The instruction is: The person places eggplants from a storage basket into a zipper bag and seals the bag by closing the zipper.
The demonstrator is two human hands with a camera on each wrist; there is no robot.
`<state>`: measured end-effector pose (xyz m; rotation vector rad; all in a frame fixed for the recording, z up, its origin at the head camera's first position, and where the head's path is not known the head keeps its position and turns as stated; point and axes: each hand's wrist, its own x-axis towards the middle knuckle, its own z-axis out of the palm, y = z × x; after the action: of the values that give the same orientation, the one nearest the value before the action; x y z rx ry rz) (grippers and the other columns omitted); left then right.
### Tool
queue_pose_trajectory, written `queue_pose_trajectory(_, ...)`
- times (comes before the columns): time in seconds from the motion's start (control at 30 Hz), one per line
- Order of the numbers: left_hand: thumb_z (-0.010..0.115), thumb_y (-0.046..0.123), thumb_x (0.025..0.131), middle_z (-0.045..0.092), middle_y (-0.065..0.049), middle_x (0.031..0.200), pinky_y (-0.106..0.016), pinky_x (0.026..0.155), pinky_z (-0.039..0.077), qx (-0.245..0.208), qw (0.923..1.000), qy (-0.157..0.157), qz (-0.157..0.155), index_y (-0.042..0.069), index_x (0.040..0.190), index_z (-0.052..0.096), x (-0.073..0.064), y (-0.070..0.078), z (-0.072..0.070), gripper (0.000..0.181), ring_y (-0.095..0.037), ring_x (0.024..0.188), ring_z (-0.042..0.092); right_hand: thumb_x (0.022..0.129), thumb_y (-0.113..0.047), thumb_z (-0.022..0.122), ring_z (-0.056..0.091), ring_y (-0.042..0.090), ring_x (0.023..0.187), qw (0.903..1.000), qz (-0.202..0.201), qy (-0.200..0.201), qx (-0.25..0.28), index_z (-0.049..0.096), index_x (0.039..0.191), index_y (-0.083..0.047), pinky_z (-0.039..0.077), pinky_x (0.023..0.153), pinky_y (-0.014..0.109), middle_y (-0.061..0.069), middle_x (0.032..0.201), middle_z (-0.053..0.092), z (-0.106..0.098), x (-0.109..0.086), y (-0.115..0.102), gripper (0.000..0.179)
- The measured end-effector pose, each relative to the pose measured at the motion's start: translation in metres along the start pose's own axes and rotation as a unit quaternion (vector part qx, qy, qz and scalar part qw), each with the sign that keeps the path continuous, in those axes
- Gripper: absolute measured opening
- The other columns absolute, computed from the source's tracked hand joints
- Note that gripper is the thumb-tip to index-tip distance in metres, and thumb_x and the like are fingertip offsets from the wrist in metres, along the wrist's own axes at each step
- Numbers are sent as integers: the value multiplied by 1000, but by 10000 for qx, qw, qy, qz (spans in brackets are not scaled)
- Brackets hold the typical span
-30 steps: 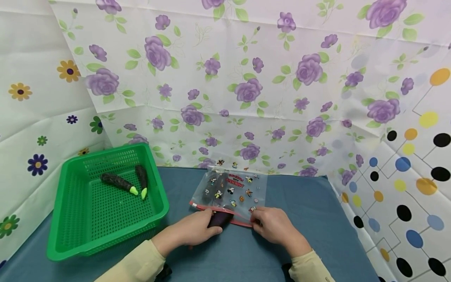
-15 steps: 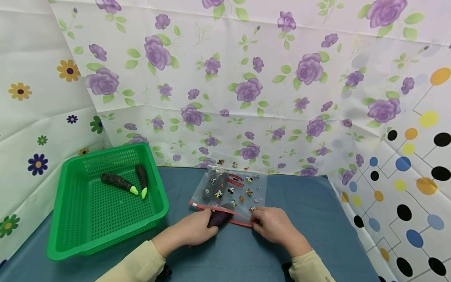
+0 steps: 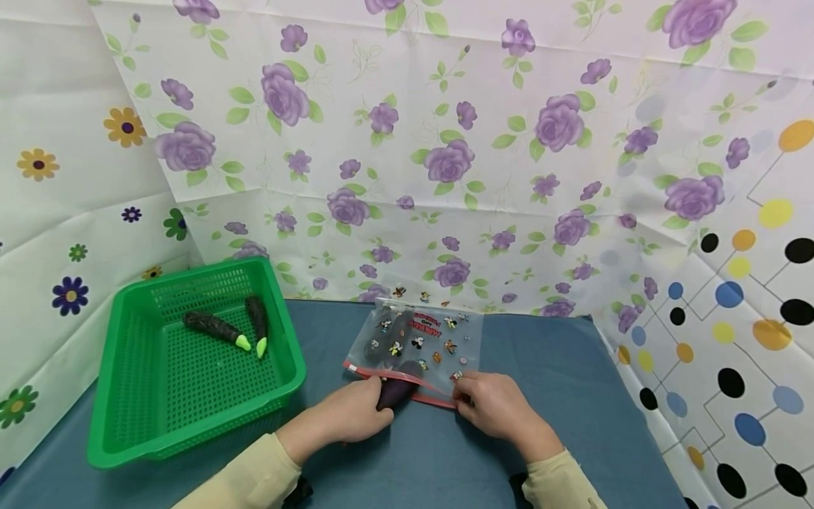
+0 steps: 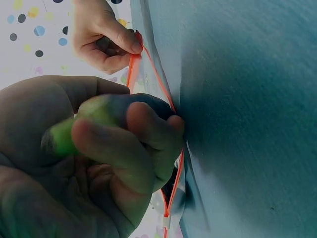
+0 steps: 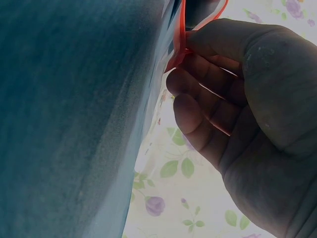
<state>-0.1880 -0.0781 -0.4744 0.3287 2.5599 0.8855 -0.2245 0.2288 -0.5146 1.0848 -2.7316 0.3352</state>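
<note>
My left hand (image 3: 351, 411) grips a dark purple eggplant (image 3: 394, 394), its fingers curled round the stem end. In the left wrist view the green stem (image 4: 63, 135) sticks out toward the palm. The eggplant's far end lies inside the mouth of a clear zip bag (image 3: 458, 339) with cartoon prints and a red zip edge. Another long dark shape (image 3: 396, 332) shows through the plastic on the bag's left side. At the right corner of the mouth, my right hand (image 3: 494, 404) pinches the red edge (image 5: 181, 29) between thumb and forefinger. The bag's mouth is parted.
To the left stands a green plastic basket (image 3: 289, 367) holding two dark eggplants (image 3: 213, 326) with light green stems. A blue cloth (image 3: 547, 353) covers the table. Behind it hangs a floral sheet (image 3: 407, 141), and patterned sheets close off both sides.
The eggplant has slid slightly farther into the bag, pushed by my left hand, and more of its tip shows through the plastic. My right hand has stayed on the bag's corner.
</note>
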Motion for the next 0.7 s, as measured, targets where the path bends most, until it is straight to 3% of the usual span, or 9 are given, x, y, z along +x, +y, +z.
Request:
queue_pose_trajectory(0.27, 73, 33, 106, 63, -7, 88, -42, 63, 48, 274, 9991, 333, 47, -3, 125, 68, 2, 2, 0, 40, -24, 67, 60, 95, -13, 88, 56, 0, 68, 10000, 0, -27, 78, 78, 94, -24, 51, 60, 29, -10, 89, 66, -1, 1, 0, 15)
queue_pose_trajectory(0.5, 74, 40, 107, 65, -7, 66, -35, 48, 46, 83, 9996, 281, -59, 7, 97, 67, 1, 2, 2, 35, -18, 45, 58, 96, -13, 88, 57, 1, 68, 9999, 53, -71, 111, 78, 93, -23, 51, 60, 30, -10, 89, 66, -1, 2, 0, 15)
queue_pose_trajectory(0.7, 74, 43, 108, 64, -7, 59, -32, 44, 45, 106, 9994, 292, -118, 12, 87, 66, 2, 6, 2, 39, -16, 38, 57, 95, -12, 87, 56, 0, 68, 9999, 51, -68, 133, 78, 93, -23, 50, 59, 29, -11, 89, 65, -1, 1, 1, 15)
